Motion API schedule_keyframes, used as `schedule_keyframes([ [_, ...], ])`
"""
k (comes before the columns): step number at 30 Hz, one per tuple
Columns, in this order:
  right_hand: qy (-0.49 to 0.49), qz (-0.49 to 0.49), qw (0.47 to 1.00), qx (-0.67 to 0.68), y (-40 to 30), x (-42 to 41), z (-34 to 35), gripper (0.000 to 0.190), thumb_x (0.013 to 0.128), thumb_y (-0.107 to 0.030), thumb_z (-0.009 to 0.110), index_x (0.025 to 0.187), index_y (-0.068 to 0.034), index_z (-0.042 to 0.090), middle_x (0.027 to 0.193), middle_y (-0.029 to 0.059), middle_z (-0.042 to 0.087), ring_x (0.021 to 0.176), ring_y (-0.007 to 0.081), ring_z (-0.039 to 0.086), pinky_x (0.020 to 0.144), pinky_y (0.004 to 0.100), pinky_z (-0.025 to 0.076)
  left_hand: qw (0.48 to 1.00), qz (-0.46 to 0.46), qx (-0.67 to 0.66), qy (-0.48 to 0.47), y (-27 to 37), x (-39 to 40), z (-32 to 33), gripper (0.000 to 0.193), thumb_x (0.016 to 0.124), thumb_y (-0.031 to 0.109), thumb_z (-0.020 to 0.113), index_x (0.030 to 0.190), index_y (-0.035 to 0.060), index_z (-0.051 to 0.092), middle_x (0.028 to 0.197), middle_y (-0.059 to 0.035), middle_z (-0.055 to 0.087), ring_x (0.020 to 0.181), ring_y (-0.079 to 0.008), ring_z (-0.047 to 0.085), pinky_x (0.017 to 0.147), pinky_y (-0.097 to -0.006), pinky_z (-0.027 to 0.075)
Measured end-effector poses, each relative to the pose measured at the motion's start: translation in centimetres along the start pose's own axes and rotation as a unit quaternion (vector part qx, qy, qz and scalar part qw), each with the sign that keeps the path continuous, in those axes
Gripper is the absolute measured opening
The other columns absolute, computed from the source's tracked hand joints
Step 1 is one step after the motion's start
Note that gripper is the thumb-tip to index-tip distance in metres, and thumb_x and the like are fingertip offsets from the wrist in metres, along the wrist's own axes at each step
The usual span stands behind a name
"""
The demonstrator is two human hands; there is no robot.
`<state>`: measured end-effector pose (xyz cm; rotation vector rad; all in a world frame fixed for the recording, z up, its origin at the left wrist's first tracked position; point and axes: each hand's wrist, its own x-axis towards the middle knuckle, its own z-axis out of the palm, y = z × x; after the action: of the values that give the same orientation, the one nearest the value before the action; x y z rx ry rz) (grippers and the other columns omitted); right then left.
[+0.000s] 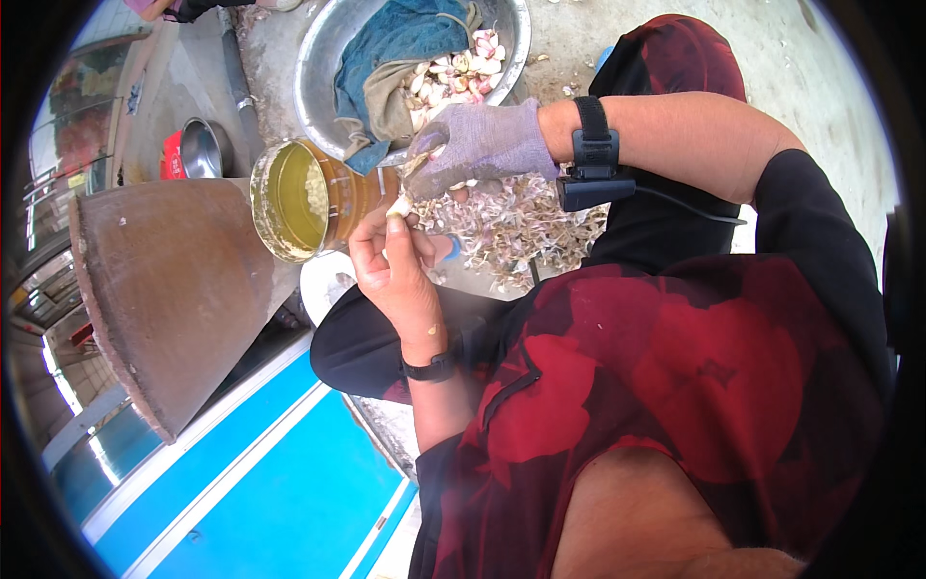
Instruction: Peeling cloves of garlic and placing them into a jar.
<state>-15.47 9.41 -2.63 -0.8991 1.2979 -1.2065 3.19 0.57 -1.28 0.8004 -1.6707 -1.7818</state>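
Note:
My left hand [396,271] is bare and pinches a pale garlic clove [398,209] between thumb and fingers. My right hand [470,148] wears a greyish-lilac knit glove and closes around more garlic just above it, its fingertips meeting the same clove. Bits of garlic show between the gloved fingers; how many pieces they hold is hidden. Behind the glove, a metal basin [307,87] holds unpeeled garlic cloves [463,72] and a blue-and-tan cloth [401,54]. Left of my hands, a bucket [354,195] holds yellowish liquid and peeled cloves [316,189].
Garlic skins [521,224] lie heaped on the concrete floor below my right hand. A large brown tapered vessel or board [173,275] stands left of the bucket, near a steel bowl [200,148]. Blue panels [289,478] with white framing lie at lower left.

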Motion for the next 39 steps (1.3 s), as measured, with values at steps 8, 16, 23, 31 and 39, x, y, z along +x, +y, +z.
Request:
schedule_keyframes([
  [8, 0.06, -0.094, 0.984, -0.138, 2.5, 1.3, 0.3, 0.037, 0.085, -0.03, 0.064, 0.109, -0.001, 0.066, 0.084, 0.012, 0.068, 0.069, 0.0177, 0.066, 0.062, 0.032, 0.051, 0.993, 0.003, 0.113, 0.016, 0.0, 0.0, 0.9, 0.014, 0.095, 0.007, 0.056, 0.107, -0.0019, 0.054, 0.078, -0.0061, 0.059, 0.055, -0.0066, 0.051, 0.049, -0.0195, 0.039],
  [16, 0.063, -0.168, 0.943, -0.282, 2.4, 1.5, 0.5, 0.033, 0.087, -0.027, 0.062, 0.107, -0.001, 0.065, 0.093, 0.0164, 0.068, 0.086, 0.0237, 0.065, 0.077, 0.0359, 0.051, 0.986, -0.018, 0.165, 0.016, 0.0, 0.3, 0.4, 0.015, 0.095, 0.008, 0.058, 0.106, -0.0015, 0.057, 0.075, -0.0041, 0.058, 0.057, -0.0061, 0.051, 0.05, -0.0198, 0.04],
  [23, 0.029, -0.046, 0.989, -0.134, 0.8, 0.7, 0.3, 0.036, 0.085, -0.032, 0.063, 0.105, -0.002, 0.067, 0.076, 0.0098, 0.067, 0.06, 0.0158, 0.061, 0.055, 0.0305, 0.048, 0.996, -0.044, 0.08, -0.007, 0.1, 0.3, 0.2, 0.015, 0.095, 0.009, 0.057, 0.107, -0.0006, 0.056, 0.077, -0.0045, 0.059, 0.056, -0.006, 0.052, 0.049, -0.0201, 0.04],
  [31, -0.02, 0.038, 0.999, -0.026, -0.6, -0.5, 0.2, 0.035, 0.089, -0.033, 0.062, 0.108, -0.005, 0.066, 0.068, 0.0042, 0.065, 0.049, 0.0085, 0.054, 0.043, 0.0237, 0.042, 0.988, 0.008, 0.153, 0.019, 0.6, -0.5, 1.0, 0.015, 0.097, 0.012, 0.055, 0.105, -0.0013, 0.055, 0.083, -0.0087, 0.064, 0.056, -0.0058, 0.049, 0.048, -0.0198, 0.038],
  [39, -0.025, 0.065, 0.997, 0.043, -0.3, -0.6, 0.2, 0.03, 0.083, -0.032, 0.065, 0.097, -0.007, 0.069, 0.065, 0.001, 0.061, 0.048, 0.009, 0.051, 0.044, 0.0237, 0.039, 0.98, 0.052, 0.19, 0.025, -0.4, -0.7, 1.0, 0.015, 0.097, 0.01, 0.055, 0.107, 0.0, 0.054, 0.083, -0.0082, 0.065, 0.057, -0.0048, 0.049, 0.049, -0.0192, 0.04],
])
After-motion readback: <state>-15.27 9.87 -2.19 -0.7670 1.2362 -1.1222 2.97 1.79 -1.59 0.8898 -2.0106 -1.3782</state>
